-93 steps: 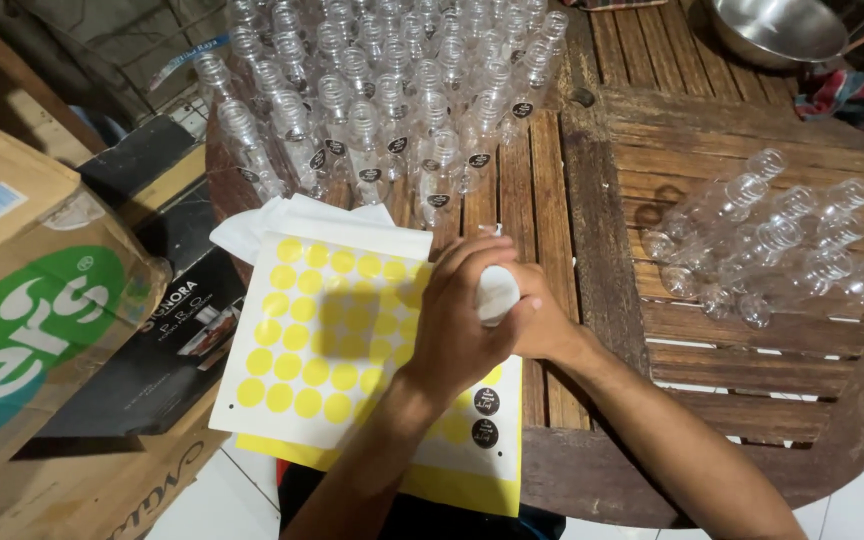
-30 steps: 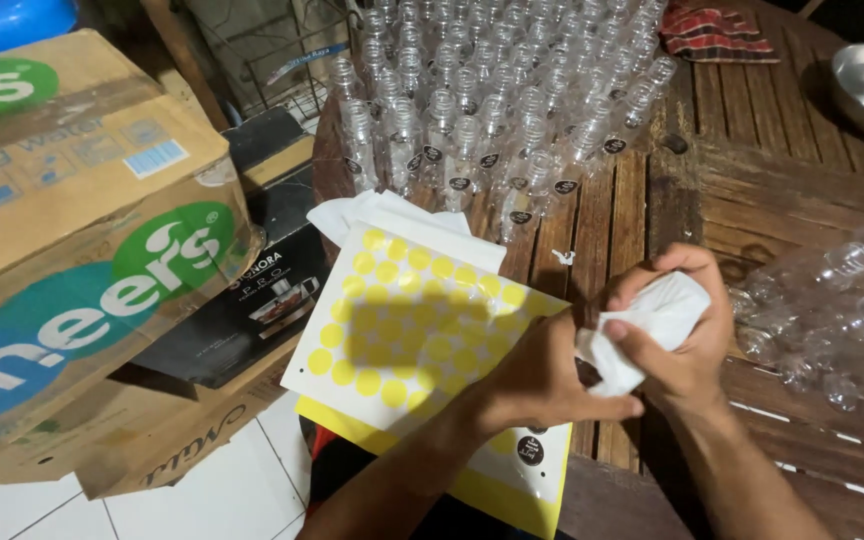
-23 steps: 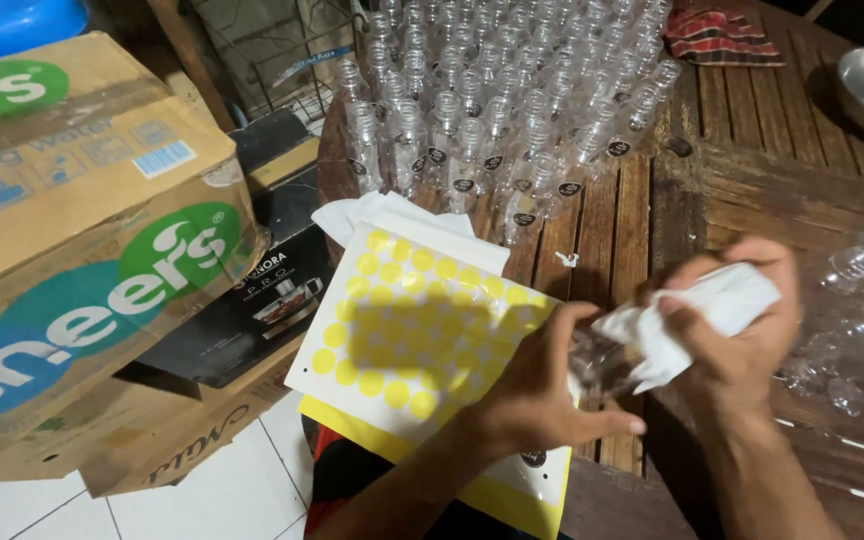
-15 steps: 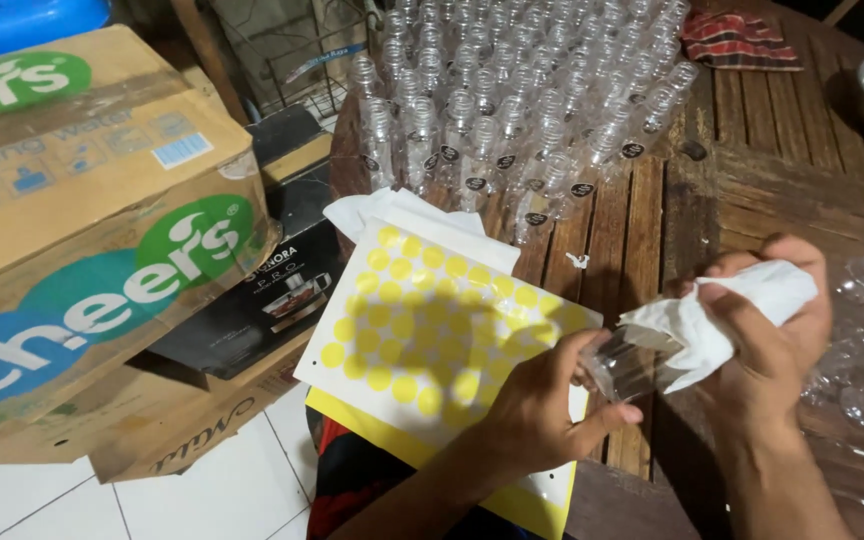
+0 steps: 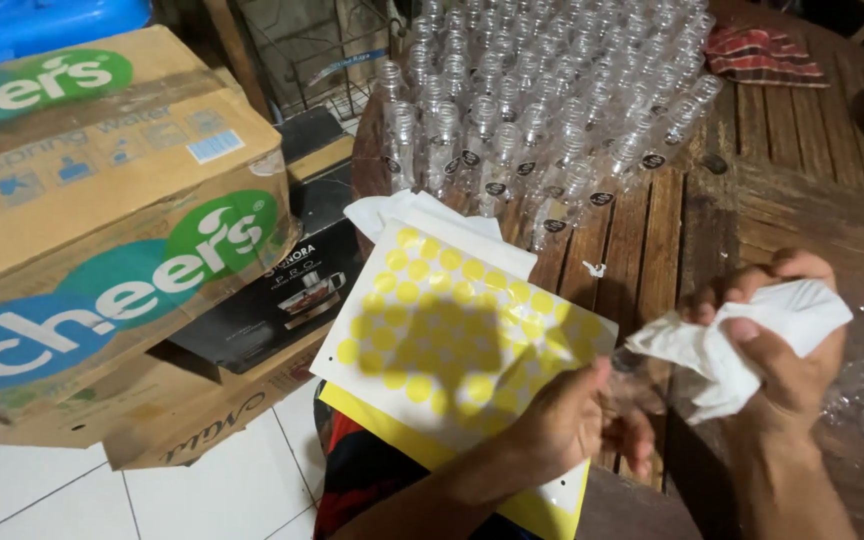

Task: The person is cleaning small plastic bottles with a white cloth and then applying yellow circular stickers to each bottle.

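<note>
Near the table's [image 5: 752,190] front edge, the left hand [image 5: 572,425] was closed around a small clear bottle [image 5: 642,385], empty as far as could be seen, while the right hand [image 5: 787,345] clutched a crumpled white cloth [image 5: 742,345] beside it. Toward the far edge stood many empty clear bottles [image 5: 542,110], the nearer ones already bearing round dark stickers; the yellow sticker sheet [image 5: 452,335] overhanging the front edge seemed nearly full.

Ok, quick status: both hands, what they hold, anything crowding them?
Left hand grips a small clear bottle. Right hand clutches a white cloth against it. Yellow sticker sheet lies close beside the left hand; upright clear bottles stand farther off.
</note>
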